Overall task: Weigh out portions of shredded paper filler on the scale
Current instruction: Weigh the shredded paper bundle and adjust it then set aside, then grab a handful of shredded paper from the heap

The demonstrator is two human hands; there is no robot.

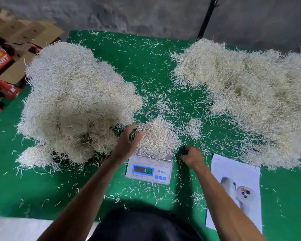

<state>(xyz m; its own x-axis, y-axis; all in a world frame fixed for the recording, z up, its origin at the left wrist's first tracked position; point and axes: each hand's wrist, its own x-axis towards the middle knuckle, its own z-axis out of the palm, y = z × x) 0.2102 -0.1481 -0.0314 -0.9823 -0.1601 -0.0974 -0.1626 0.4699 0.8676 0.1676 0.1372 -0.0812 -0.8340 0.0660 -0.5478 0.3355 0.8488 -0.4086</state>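
Centrally, a portion (156, 138) of shredded paper sits heaped on the scale (149, 168), overhanging the platform on all sides. Display lit blue; digits too blurred to read. Scale stands on the green table (42, 185), near its front edge.

Left hand (127, 141): fingers spread and relaxed, pressed against the portion's left flank, tips buried in the strands. Right hand (191, 156): just right of the scale, down at the table, fingers curled inward. It may be pinching a few loose strands, but I cannot tell; the grip is hidden.

2 big heaps flank the work. Left heap (73, 100): tall, made of rounded clumps, its near edge touching or nearly touching the left hand. Right heap (247, 98): lower, spread wide, more ragged. Small tuft (194, 127) lies between the portion and the right heap. Loose strands scattered over the whole cloth.

Progress, as a judgement: 1 portion is on the scale and seems to be in trimming or shaping, weight not confirmable. The clumped look of the left heap suggests finished portions stacked there, with the right heap as raw stock; that reading is uncertain. If so, a fair amount is done and plenty remains.

Outward: printed sheet (236, 186) at front right, picturing a grey device. Cardboard boxes (12, 49) off the table's left, some red with "FRUIT" lettering. Dark pole (207, 18) against the grey wall behind.
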